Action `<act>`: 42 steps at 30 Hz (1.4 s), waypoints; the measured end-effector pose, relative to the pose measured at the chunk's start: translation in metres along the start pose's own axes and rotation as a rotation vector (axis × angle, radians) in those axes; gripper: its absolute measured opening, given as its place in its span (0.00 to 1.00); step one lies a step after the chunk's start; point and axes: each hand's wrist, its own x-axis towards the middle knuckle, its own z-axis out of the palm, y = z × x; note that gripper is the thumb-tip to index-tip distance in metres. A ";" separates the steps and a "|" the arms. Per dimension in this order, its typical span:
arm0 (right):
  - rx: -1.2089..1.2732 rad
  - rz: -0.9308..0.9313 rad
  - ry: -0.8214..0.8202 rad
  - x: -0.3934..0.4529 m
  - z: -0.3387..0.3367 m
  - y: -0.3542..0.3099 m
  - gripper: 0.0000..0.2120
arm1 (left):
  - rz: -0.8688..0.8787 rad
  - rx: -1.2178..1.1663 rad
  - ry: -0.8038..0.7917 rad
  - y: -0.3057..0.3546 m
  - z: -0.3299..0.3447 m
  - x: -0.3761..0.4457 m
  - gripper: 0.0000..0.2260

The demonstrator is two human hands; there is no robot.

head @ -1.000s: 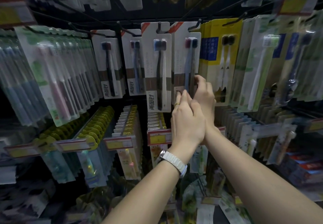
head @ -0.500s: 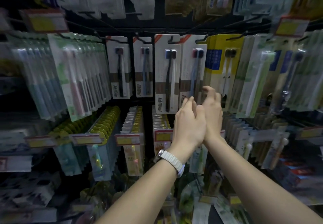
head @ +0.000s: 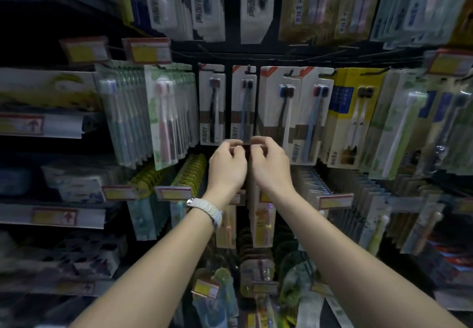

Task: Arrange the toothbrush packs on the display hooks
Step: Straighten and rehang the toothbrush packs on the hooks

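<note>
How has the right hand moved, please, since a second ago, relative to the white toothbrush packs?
Yes. The right hand has shifted left, from the red-headed pack to the bottom of the second white pack, beside the left hand.

Our left hand (head: 226, 167) and right hand (head: 270, 166) sit side by side, almost touching, with only a thin dark gap between them. Directly above our fingers hangs the white card toothbrush pack with a blue brush (head: 243, 105), closing the way upward. Left of it we have a narrow dark slot, then another white card pack with a dark brush (head: 212, 105). Right of our right hand, the larger white card packs (head: 280, 112) stand forward. Below our wrists, yellow-tagged hook rows (head: 194, 171) jut toward us.
</note>
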 end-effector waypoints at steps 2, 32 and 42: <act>0.032 0.073 -0.052 0.008 0.014 -0.004 0.17 | -0.050 0.000 -0.016 -0.010 -0.006 0.012 0.12; 0.213 0.399 -0.008 0.153 0.097 0.048 0.31 | -0.289 -0.358 -0.239 -0.053 0.060 0.165 0.28; 0.265 0.434 -0.025 0.137 0.086 0.037 0.30 | -0.340 -0.335 -0.201 -0.035 0.044 0.148 0.27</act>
